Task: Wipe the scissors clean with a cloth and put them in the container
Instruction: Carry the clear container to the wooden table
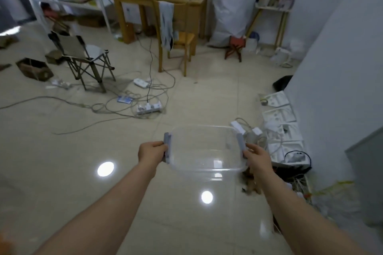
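A clear plastic container [204,168] with grey side handles hangs in the air above the tiled floor, held level between both arms. My left hand [152,152] grips its left grey handle [167,148]. My right hand [258,156] grips the right grey handle [241,143]. The container looks empty inside. No scissors and no cloth can be made out in this view.
Cables and power strips [149,107] sprawl across the floor ahead. A folding chair [85,58] stands at the left, a wooden desk [161,0] and chair at the back. White foam packing [284,128] and clutter line the wall on the right.
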Demonstrator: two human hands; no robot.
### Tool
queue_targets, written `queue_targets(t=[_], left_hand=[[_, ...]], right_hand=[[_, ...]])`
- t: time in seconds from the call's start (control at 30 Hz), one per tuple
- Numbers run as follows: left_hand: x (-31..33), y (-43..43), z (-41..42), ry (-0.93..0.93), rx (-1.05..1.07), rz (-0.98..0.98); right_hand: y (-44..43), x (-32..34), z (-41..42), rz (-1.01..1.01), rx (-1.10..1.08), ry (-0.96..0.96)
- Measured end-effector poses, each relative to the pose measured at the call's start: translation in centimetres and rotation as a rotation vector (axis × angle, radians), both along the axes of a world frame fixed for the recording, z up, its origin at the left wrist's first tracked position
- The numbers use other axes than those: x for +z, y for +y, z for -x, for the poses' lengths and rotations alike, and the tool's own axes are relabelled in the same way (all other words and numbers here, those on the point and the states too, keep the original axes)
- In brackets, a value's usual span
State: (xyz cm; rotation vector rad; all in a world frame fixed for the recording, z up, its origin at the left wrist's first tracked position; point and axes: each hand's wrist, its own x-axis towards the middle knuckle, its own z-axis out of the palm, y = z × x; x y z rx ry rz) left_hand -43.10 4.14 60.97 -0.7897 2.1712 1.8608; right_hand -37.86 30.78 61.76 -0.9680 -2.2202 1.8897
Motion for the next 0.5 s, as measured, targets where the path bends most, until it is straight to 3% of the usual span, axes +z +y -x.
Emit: queue_targets(t=[0.17,0.5], left_hand=[[3.5,1.5,10.8,0.025,-0.038,0.019],[5.5,8.2,35.0,0.124,-0.103,-0.042]], right_hand=[[1.3,3.3,9.5,-0.062,-0.043,0.080],[8.7,4.3,32.0,0.029,-0.096,0.158]])
